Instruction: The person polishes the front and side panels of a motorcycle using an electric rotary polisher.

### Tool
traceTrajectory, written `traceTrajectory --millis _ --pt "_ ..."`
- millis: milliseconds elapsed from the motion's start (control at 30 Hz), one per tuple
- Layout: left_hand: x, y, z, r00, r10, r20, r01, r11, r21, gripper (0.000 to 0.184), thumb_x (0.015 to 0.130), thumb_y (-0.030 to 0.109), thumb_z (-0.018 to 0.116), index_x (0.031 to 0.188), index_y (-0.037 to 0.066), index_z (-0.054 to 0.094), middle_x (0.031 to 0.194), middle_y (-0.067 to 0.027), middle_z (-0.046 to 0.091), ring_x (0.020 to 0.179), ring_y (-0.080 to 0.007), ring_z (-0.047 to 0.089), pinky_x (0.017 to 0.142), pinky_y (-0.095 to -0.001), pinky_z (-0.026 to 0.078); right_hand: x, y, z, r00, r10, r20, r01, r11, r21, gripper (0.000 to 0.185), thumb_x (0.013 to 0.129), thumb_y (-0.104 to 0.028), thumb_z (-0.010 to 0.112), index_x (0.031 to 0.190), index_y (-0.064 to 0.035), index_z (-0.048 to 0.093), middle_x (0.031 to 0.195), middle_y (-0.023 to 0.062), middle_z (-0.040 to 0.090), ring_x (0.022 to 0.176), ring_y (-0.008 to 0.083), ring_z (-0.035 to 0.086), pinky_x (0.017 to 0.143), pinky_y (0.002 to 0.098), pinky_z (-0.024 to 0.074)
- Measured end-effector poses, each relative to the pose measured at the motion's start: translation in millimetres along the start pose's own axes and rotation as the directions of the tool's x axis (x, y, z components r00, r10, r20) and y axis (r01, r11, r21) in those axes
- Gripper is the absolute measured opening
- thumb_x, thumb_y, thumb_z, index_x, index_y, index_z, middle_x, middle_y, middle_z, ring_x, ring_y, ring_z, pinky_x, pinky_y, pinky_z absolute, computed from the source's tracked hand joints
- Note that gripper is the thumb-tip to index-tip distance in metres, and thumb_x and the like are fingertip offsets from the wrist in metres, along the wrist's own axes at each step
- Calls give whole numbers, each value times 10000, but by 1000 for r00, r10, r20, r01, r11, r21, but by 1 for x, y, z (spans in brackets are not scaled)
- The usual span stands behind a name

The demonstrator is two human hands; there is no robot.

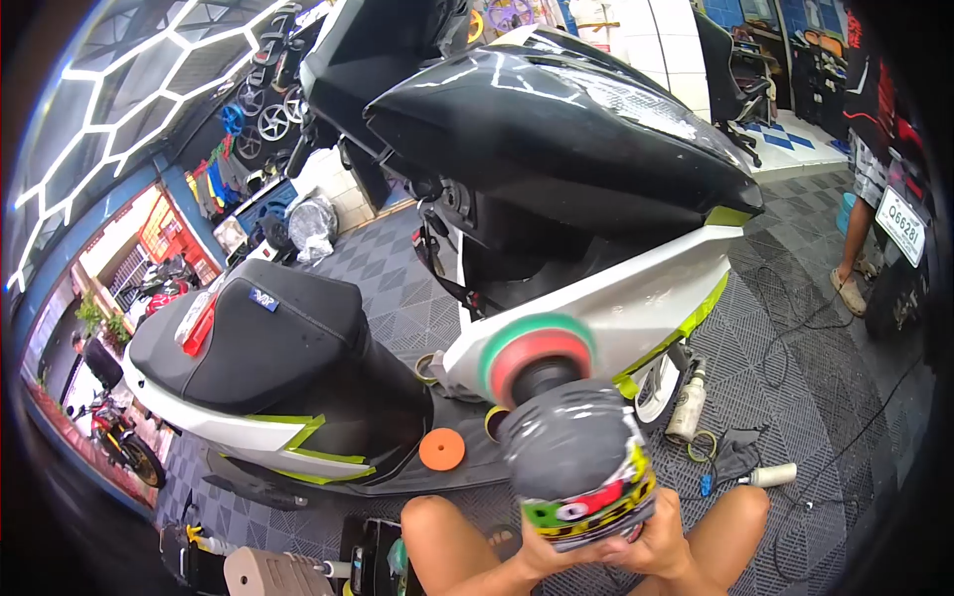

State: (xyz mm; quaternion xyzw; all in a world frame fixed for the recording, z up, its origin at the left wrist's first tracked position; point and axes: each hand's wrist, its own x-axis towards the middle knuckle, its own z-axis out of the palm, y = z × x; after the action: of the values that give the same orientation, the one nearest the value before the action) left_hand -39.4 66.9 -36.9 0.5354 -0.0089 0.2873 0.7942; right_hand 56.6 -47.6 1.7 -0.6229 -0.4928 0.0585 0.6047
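Note:
Both my hands are wrapped round the rear of a polishing machine (566, 447) with a grey top and a red, green and yellow body. My left hand (552, 553) is on its left side and my right hand (656, 541) on its right; the machine hides some fingers. Its round green and red pad (537, 348), blurred, is against or just before the white lower side panel (626, 288) of a scooter. Yellow-green tape (706, 306) edges the panel. An orange disc (441, 450) lies on the footboard, left of the machine.
The scooter's black seat (268, 338) is at the left. Bottles (688, 407), a tape roll (702, 446) and cables (795, 377) lie on the patterned floor at the right. Another person's leg (856, 233) shows beside a parked motorcycle (899, 288). A brown container (268, 573) is at the lower left.

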Motion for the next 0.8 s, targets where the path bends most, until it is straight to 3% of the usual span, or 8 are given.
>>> traceTrajectory --millis 67,133,300,433,500,567,700,800 --pt "-1 0 -2 1000 4 -29 -3 1000 19 834 661 249 850 1313 -15 403 1200 -137 558 1079 -233 563 962 -375 456 -1 11 -2 991 -132 30 135 987 -89 803 668 -565 767 1108 70 548 888 167 681 792 300 693 715 354 541" --pt "-1 11 4 999 -7 -45 7 1000 9 811 665 372 816 1273 -15 445 1161 -151 548 1081 -256 541 1005 -423 400 0 -4 4 994 92 52 -94 995 40 821 652 -538 798 1119 82 530 844 146 664 696 262 677 646 321 533" --pt "-3 22 12 990 -24 -141 18 999 -39 825 632 488 797 1201 -29 496 1070 -161 535 1076 -280 521 1055 -460 334 3 -9 8 994 12 108 -9 1000 -29 851 647 -526 809 1144 95 505 851 145 666 695 244 681 640 317 535" --pt "-7 12 -5 1000 -10 -28 10 1000 -18 749 657 256 817 1255 -28 469 1118 -154 594 1063 -253 564 985 -413 423 0 -21 13 991 130 13 -131 989 73 834 690 -534 777 1169 87 495 952 170 677 804 256 700 720 322 542" --pt "-8 12 -11 1000 -25 7 26 995 -98 739 651 46 843 1274 -36 453 1145 -138 614 1021 -217 617 904 -353 518 0 -16 13 1000 18 16 -19 1000 20 820 677 -475 805 1171 96 484 959 204 665 843 305 694 726 358 559" --pt "-6 14 -8 1000 -14 -12 13 990 -144 719 652 28 837 1264 -36 463 1140 -141 617 1009 -213 623 895 -348 520 -2 -11 14 999 -32 23 33 999 -22 821 695 -497 784 1177 95 481 944 192 675 850 305 695 731 364 561" --pt "0 26 2 999 -15 -37 10 990 -138 682 645 28 838 1230 -42 495 1108 -135 634 975 -198 635 874 -331 522 -2 -25 17 991 136 -20 -132 982 134 804 710 -575 741 1148 64 529 941 148 684 830 272 692 749 339 531" --pt "9 38 18 999 -12 -52 7 995 -100 623 637 47 845 1174 -54 545 1046 -123 664 920 -174 651 843 -308 525 -9 -17 13 996 80 -37 -79 996 32 744 722 -581 729 1064 61 572 923 135 682 804 260 687 736 350 527"
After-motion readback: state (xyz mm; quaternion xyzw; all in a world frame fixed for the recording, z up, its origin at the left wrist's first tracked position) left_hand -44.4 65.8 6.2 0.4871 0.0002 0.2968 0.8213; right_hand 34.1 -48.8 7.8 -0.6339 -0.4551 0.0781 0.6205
